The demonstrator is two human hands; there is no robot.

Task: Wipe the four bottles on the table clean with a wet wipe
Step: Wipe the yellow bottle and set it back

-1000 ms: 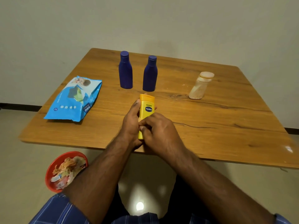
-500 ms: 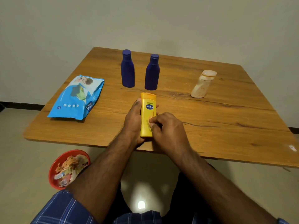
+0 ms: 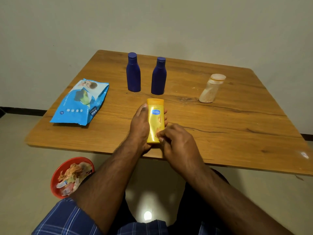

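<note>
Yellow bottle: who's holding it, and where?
Left hand grips the yellow bottle around its body. Right hand has fingertips at its lower end; whether it holds a wipe cannot be told.

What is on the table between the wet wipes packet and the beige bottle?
In the head view, two dark blue bottles stand upright between the wipes packet and the beige bottle, slightly farther back on the table.

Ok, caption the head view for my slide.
Left hand grips a yellow bottle while right hand rubs its lower end; three bottles wait.
</note>
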